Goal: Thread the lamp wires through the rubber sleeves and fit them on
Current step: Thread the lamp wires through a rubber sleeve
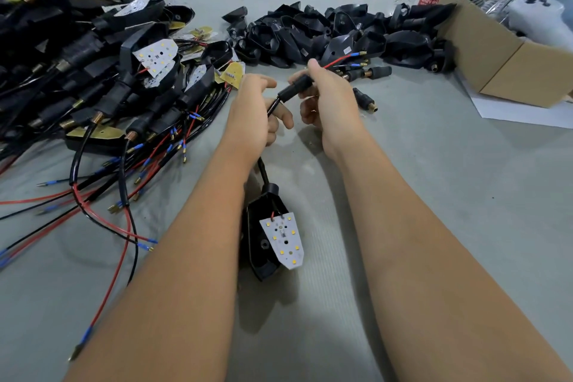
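The left hand (254,112) pinches the black cable (273,107) so it stays straight. The right hand (325,96) grips the rubber sleeve (294,88) around it. The lamp (273,236) rests on the surface (434,180).

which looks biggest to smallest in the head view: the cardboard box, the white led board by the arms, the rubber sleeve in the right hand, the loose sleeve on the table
1. cardboard box
2. white LED board
3. rubber sleeve held by the right hand
4. loose sleeve

The two sleeves look alike; part of the held one is hidden, so their order is unsure.
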`<control>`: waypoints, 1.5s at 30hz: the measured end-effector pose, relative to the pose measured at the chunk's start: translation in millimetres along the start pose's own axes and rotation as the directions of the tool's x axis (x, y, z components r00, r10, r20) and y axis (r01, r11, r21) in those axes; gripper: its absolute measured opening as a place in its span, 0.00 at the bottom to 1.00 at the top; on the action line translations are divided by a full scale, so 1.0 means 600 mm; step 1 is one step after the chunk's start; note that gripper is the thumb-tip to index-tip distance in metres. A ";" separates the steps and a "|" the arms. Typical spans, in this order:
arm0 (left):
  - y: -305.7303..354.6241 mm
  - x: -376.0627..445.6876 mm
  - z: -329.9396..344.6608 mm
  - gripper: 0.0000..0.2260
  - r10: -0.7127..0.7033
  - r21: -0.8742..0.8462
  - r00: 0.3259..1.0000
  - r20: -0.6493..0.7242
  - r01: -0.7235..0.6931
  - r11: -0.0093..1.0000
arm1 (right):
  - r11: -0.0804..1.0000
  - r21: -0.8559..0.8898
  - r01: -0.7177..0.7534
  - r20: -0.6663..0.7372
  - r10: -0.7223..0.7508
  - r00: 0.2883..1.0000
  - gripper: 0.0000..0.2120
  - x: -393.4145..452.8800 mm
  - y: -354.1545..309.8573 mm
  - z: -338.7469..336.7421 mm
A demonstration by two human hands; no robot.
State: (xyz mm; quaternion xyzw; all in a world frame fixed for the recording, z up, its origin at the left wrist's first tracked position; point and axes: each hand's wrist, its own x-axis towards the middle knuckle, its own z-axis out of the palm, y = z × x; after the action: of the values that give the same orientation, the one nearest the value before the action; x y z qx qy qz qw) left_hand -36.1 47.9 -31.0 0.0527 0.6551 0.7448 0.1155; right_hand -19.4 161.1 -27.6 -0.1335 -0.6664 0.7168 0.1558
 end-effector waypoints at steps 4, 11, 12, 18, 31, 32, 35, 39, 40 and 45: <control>0.000 0.007 0.002 0.08 0.004 0.119 1.000 -0.008 -0.003 0.993 | 0.989 0.120 0.082 -0.001 -0.082 0.997 0.14 -0.002 0.003 -0.002; -0.006 0.009 -0.009 0.08 0.023 0.149 0.985 0.172 -0.049 0.988 | 0.965 0.242 0.103 -0.105 -0.079 0.991 0.13 0.007 0.005 -0.019; -0.008 0.009 -0.011 0.08 0.037 0.170 0.982 0.187 -0.069 0.983 | 0.963 0.248 0.102 -0.110 -0.077 0.991 0.13 0.008 0.006 -0.020; -0.012 0.010 -0.016 0.09 0.092 0.256 0.974 0.207 -0.145 0.956 | 0.969 0.244 0.049 -0.087 -0.028 0.996 0.13 0.009 0.008 -0.025; -0.001 -0.002 -0.014 0.05 0.117 0.217 0.985 0.129 -0.143 0.966 | 0.973 0.225 -0.055 -0.094 0.078 0.992 0.14 0.009 0.003 -0.027; -0.002 -0.002 -0.013 0.05 0.128 0.221 0.986 0.110 -0.150 0.964 | 0.973 0.222 -0.058 -0.085 0.079 0.993 0.14 0.009 0.002 -0.028; -0.006 0.000 -0.013 0.04 0.185 0.255 0.983 0.023 -0.184 0.949 | 0.971 0.226 -0.078 -0.052 0.092 0.994 0.12 0.007 -0.002 -0.029; -0.009 0.003 -0.013 0.04 0.178 0.246 0.984 -0.006 -0.171 0.954 | 0.925 0.364 -0.108 0.025 0.106 0.994 0.07 0.003 -0.006 -0.025; -0.009 0.004 -0.013 0.04 0.168 0.220 0.986 0.002 -0.164 0.962 | 0.915 0.387 -0.111 0.036 0.106 0.994 0.06 0.003 -0.006 -0.024; -0.007 0.003 -0.013 0.05 0.157 0.166 0.987 0.024 -0.159 0.973 | 0.948 0.306 -0.081 0.040 0.072 0.997 0.06 0.006 -0.001 -0.024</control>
State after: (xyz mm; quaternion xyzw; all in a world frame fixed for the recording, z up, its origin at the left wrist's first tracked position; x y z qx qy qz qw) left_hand -39.4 41.1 -36.2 0.1182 0.7084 0.6937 0.0547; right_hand -17.0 175.8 -27.8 -0.1230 -0.5432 0.8192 0.1372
